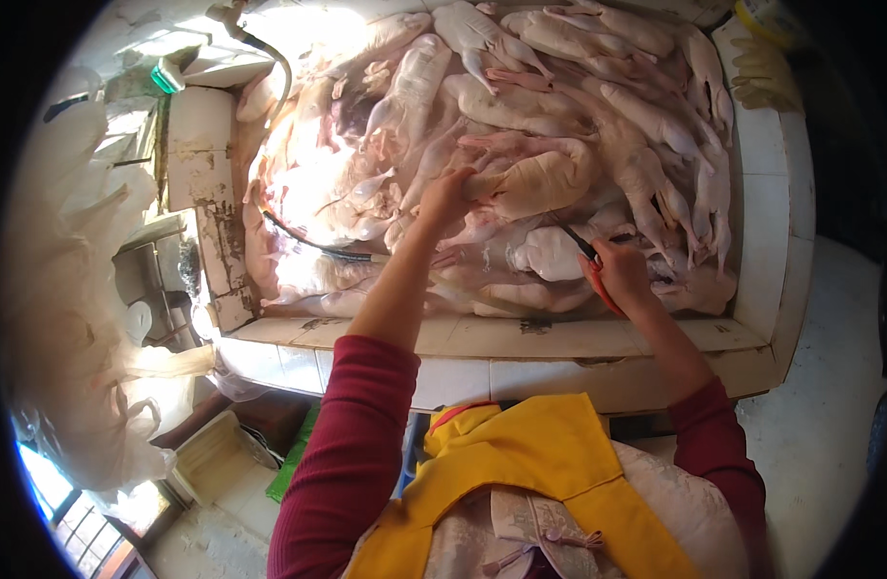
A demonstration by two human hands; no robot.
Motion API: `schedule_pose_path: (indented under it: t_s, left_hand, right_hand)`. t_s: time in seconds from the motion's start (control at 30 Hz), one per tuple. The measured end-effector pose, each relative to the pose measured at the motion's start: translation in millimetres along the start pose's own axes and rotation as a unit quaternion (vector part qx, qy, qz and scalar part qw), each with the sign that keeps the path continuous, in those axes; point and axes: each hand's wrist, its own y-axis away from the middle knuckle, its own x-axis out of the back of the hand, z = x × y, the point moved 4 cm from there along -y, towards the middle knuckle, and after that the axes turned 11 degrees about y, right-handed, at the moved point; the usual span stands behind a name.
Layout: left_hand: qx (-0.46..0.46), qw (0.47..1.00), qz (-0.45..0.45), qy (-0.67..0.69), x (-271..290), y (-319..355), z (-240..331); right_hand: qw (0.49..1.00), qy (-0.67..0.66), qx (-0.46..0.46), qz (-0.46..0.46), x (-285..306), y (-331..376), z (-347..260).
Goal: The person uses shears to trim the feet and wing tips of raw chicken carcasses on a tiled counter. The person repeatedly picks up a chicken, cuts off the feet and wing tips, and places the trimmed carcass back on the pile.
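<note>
While the tiled trough (762, 241) was heaped with plucked birds, one pale carcass (545, 179) lay crosswise mid-pile, long axis running left-right. Left hand (445, 198) clutched its left end; right hand (619, 272), nearer the front edge, was fisted round a dark knife (579, 241) just below it.

There is a single view, taken from a fisheye camera worn on the person's head and aimed steeply down and forward. It sits close above the person's chest, so the yellow apron (521, 454) and red sleeves fill the lower edge, with both forearms running up into the middle. Beyond them the white tiled basin (762, 222) takes up the upper half, at arm's reach. Its straight edges bow toward the dark round rim of the lens.
</note>
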Motion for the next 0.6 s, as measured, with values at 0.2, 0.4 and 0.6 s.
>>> schedule_pose_path:
  t_s: [0.2, 0.4, 0.6]
  left_hand:
    - [0.116, 0.991, -0.056, 0.018, -45.3, 49.6, -69.8]
    - [0.290, 0.936, -0.141, -0.140, -23.4, 84.3, -151.3]
    - [0.013, 0.988, -0.004, -0.152, -44.3, 58.5, -18.5]
  right_hand:
    - [0.998, -0.011, -0.049, 0.030, -7.4, -7.5, 29.0]
    - [0.964, 0.059, -0.237, 0.101, 14.1, 6.0, 122.1]
    - [0.931, 0.043, -0.358, 0.064, 28.7, 11.4, 236.7]
